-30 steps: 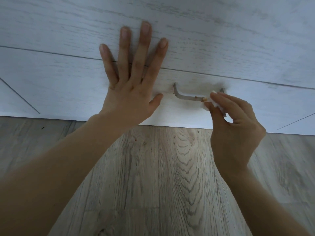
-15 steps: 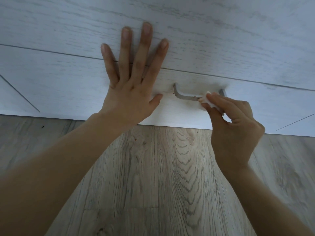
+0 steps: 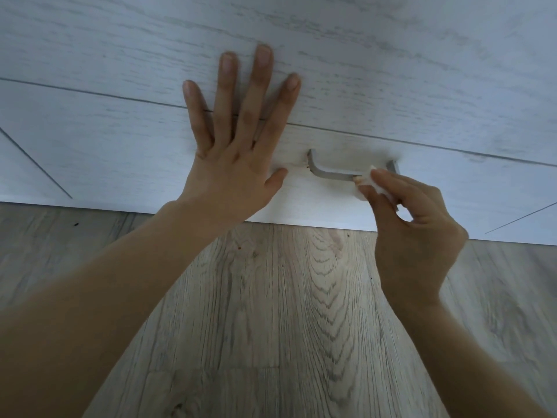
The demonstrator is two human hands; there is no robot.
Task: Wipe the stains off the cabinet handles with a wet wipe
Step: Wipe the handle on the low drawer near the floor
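Note:
A grey metal cabinet handle (image 3: pixel 330 172) is fixed to the lowest white drawer front (image 3: pixel 120 158). My right hand (image 3: pixel 410 233) pinches a folded white wet wipe (image 3: pixel 369 179) around the handle's bar, right of its middle. Small brownish specks show at the handle's left foot. The handle's right foot (image 3: pixel 393 167) peeks out above my fingers. My left hand (image 3: pixel 235 164) lies flat against the drawer front just left of the handle, fingers spread, holding nothing.
A horizontal gap (image 3: pixel 452 147) separates the lowest drawer from the white wood-grain front above. Grey wood-look floor (image 3: pixel 301 312) runs from the cabinet's bottom edge toward me, with a few small dark specks on it.
My right hand has slid the wipe a little to the left along the handle bar, uncovering the handle's right foot. My left hand has stayed pressed in place.

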